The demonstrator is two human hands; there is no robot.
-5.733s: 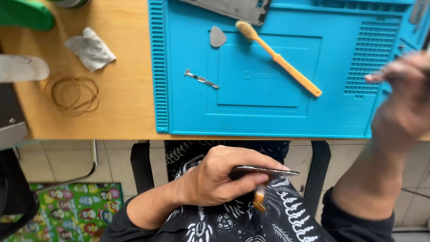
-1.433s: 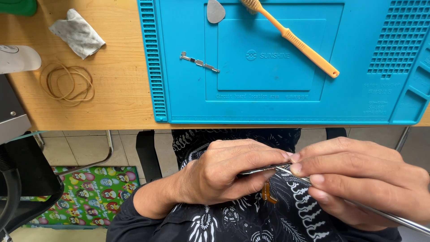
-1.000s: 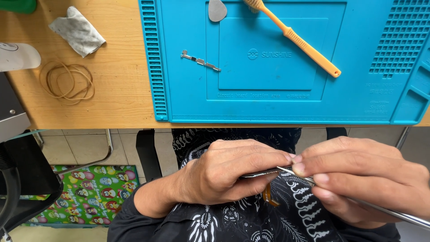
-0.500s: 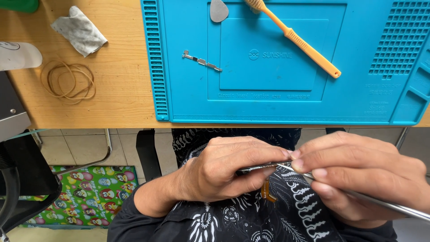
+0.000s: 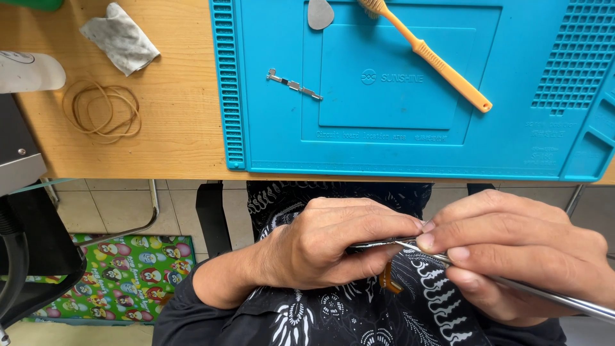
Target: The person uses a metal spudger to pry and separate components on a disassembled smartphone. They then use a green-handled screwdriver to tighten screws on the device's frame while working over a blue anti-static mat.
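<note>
Left hand pinching thin flat part; right hand pinching metal tool, tip at edge. Risk: slip tears orange ribbon.

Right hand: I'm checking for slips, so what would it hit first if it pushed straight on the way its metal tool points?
The right hand points its tool leftward, so it would probably first meet the thin flat part, then the left hand holding it.

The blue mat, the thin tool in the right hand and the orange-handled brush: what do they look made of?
Blue mat: likely matte silicone or rubber, with moulded ridges and wells. Thin tool in the right hand: metal, by its bright grey sheen. Orange-handled brush: seemingly smooth plastic, uniform colour, pale bristles.
</note>
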